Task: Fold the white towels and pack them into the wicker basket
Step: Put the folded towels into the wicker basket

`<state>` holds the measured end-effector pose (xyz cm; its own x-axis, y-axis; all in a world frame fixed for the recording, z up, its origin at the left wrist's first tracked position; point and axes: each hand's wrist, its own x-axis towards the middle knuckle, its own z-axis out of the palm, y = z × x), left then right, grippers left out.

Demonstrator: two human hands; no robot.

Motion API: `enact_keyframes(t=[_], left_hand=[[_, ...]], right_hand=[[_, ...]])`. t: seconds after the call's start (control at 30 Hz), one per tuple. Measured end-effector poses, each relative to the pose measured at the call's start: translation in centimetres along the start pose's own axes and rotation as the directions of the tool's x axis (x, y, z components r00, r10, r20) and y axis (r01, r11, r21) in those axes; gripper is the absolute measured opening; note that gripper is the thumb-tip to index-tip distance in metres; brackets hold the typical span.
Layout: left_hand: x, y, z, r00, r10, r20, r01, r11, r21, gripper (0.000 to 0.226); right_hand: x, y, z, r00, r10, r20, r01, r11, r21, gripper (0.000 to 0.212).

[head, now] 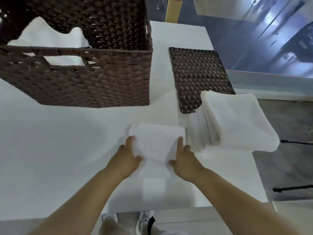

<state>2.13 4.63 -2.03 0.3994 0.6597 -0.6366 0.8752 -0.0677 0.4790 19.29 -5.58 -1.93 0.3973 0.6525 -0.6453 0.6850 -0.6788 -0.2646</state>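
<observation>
A folded white towel (pixel 156 139) lies on the white table in front of me. My left hand (pixel 126 158) grips its left side, fingers curled under the edge and thumb on top. My right hand (pixel 183 158) grips its right side the same way. The dark brown wicker basket (pixel 101 78) stands at the back left, with folded white towels (pixel 49 38) inside it. A stack of white towels (pixel 237 122) sits at the right, close to my right hand.
A flat wicker lid (pixel 198 73) lies on the table (pixel 50 150) to the right of the basket, its near corner under the towel stack. The table's right edge runs just past the stack. My shoes show below the front edge.
</observation>
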Motion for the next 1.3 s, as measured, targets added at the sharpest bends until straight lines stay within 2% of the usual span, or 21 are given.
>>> enact_keyframes(t=[0.13, 0.3, 0.4, 0.47, 0.57, 0.7, 0.9, 1.07, 1.2, 1.3], left_hand=[[-0.3, -0.1, 0.7, 0.997, -0.057, -0.044, 0.049, 0.985, -0.166, 0.072], [-0.9, -0.2, 0.5, 0.997, -0.021, -0.075, 0.004, 0.974, -0.228, 0.074], [-1.6, -0.5, 0.4, 0.993, 0.018, -0.120, -0.051, 0.960, -0.275, 0.072], [-2.0, -0.6, 0.2, 0.985, 0.052, -0.164, -0.100, 0.948, -0.302, 0.069], [-2.7, -0.3, -0.7, 0.961, 0.099, -0.256, -0.176, 0.939, -0.295, 0.068], [-3.9, 1.6, -3.4, 0.876, 0.257, -0.409, -0.373, 0.898, -0.234, 0.070], [-6.6, 5.5, -9.7, 0.726, 0.468, -0.505, -0.575, 0.815, -0.072, 0.069], [-8.7, 7.8, -15.5, 0.597, 0.537, -0.595, -0.639, 0.767, 0.052, 0.070], [-9.3, 7.9, -20.5, 0.540, 0.530, -0.654, -0.637, 0.766, 0.094, 0.071], [-8.7, 6.6, -24.8, 0.534, 0.484, -0.693, -0.618, 0.783, 0.070, 0.071]], right_hand=[[0.3, 0.4, 0.0, 1.000, 0.008, 0.003, -0.009, 0.990, 0.142, 0.094], [0.0, 1.0, -0.5, 1.000, -0.009, -0.015, 0.014, 0.918, 0.395, 0.098], [-0.4, 1.2, -0.4, 0.998, -0.019, -0.053, 0.037, 0.930, 0.367, 0.095], [-0.8, 1.2, -0.4, 0.996, -0.045, -0.078, 0.073, 0.911, 0.407, 0.095], [-1.9, 1.2, -1.0, 0.975, -0.108, -0.193, 0.186, 0.872, 0.453, 0.094], [-4.1, 0.5, -2.7, 0.890, -0.159, -0.428, 0.354, 0.832, 0.427, 0.092], [-6.5, -1.4, -6.7, 0.719, -0.151, -0.679, 0.515, 0.771, 0.374, 0.094], [-8.2, -5.2, -11.7, 0.638, -0.196, -0.745, 0.597, 0.737, 0.317, 0.092], [-8.6, -10.1, -15.6, 0.598, -0.258, -0.759, 0.643, 0.720, 0.261, 0.092], [-7.8, -14.8, -18.2, 0.596, -0.323, -0.735, 0.666, 0.711, 0.228, 0.091]])
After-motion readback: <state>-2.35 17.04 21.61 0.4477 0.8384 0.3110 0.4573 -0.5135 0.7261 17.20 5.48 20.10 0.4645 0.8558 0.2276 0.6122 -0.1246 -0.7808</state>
